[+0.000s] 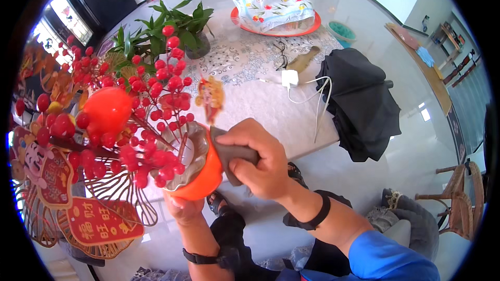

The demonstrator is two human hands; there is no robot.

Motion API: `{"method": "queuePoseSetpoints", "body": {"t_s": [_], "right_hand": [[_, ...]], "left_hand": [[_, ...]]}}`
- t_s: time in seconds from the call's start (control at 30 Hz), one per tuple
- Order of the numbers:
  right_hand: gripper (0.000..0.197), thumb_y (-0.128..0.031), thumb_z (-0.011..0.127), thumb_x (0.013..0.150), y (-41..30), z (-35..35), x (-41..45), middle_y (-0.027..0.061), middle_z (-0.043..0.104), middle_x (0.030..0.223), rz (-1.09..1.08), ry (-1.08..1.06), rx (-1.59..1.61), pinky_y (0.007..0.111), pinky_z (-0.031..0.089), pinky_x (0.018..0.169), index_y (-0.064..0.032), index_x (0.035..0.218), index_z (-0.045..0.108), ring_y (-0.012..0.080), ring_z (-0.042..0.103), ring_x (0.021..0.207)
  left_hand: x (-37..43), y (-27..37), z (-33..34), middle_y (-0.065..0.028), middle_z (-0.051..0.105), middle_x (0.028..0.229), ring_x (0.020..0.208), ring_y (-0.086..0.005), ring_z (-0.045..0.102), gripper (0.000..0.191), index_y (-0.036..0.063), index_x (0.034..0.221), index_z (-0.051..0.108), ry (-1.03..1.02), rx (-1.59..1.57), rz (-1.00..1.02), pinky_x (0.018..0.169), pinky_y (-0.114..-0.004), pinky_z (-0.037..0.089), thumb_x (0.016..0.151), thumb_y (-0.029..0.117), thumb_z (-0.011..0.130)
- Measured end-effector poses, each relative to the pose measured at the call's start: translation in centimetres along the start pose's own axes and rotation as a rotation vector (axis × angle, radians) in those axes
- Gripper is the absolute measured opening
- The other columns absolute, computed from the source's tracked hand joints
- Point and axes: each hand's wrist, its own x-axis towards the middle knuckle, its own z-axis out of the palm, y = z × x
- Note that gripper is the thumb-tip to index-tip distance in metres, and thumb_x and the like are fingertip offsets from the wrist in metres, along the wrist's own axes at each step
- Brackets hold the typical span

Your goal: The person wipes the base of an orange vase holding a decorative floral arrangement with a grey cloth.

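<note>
An orange vase (207, 177) with a wavy, frilled inner lip is held up above the near edge of the table. It bears an artificial arrangement of red berry branches (160, 74), gold fan shapes and red festive cards (103, 220) with writing. My left hand (183, 207) supports the vase from below, its fingers mostly hidden by it. In my right hand (258, 160) a grey-brown cloth (234, 154) is pinched between thumb and fingers, pressed against the vase's right side. A small gold and red figure ornament (211, 97) hangs just beyond the rim.
A patterned table (250, 101) carries a potted green plant (197, 43), a cloth-covered red tray (316, 23), a white charger (289, 78) with cable, and a folded black umbrella (359, 97) overhanging the right edge. A teal-lined bin (341, 33) stands beyond; a wooden chair (457, 199) is at right.
</note>
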Motion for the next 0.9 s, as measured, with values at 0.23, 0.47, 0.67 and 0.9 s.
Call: {"method": "queuePoseSetpoints", "body": {"t_s": [0.23, 0.47, 0.67, 0.9], "right_hand": [[0.037, 0.005, 0.059, 0.078, -0.3, 0.6, -0.1, 0.0110, 0.065, 0.101, 0.173, 0.004, 0.166, 0.033, 0.050, 0.079, 0.0015, 0.113, 0.071, 0.0216, 0.063, 0.088], [0.042, 0.007, 0.055, 0.085, 1.0, -0.8, -0.2, 0.0058, 0.065, 0.111, 0.499, -0.100, 0.397, 0.025, 0.050, 0.075, 0.0047, 0.124, 0.070, 0.0101, 0.065, 0.088], [0.034, 0.005, 0.058, 0.084, -0.2, 1.1, -1.2, 0.0049, 0.064, 0.107, 0.364, 0.018, 0.299, 0.027, 0.050, 0.084, 0.0015, 0.116, 0.069, 0.0120, 0.061, 0.093], [0.037, 0.004, 0.056, 0.094, -0.4, 3.5, -2.2, 0.0055, 0.066, 0.110, 0.634, 0.100, 0.580, 0.026, 0.054, 0.080, -0.0005, 0.131, 0.061, 0.0089, 0.062, 0.091]], "left_hand": [[-0.1, 0.3, -0.3, -0.0220, 0.043, 0.162, 0.146, -0.0428, 0.048, 0.116, 0.0015, 0.163, 0.029, 0.124, -0.046, 0.003, 0.120, -0.059, 0.043, 0.081, 0.062, 0.083], [0.0, 0.6, 0.4, -0.0205, 0.037, 0.168, 0.151, -0.0423, 0.042, 0.117, 0.0048, 0.166, 0.027, -0.024, -0.022, -0.072, 0.123, -0.058, 0.040, 0.084, 0.073, 0.073], [0.3, 0.6, 0.5, -0.0198, 0.037, 0.168, 0.152, -0.0412, 0.041, 0.115, 0.0060, 0.167, 0.027, -0.004, 0.013, -0.035, 0.123, -0.059, 0.038, 0.085, 0.074, 0.071], [1.4, 1.2, 2.1, -0.0152, 0.041, 0.166, 0.150, -0.0383, 0.044, 0.101, 0.0104, 0.164, 0.036, 0.073, -0.027, 0.044, 0.123, -0.058, 0.038, 0.090, 0.071, 0.068]]}}
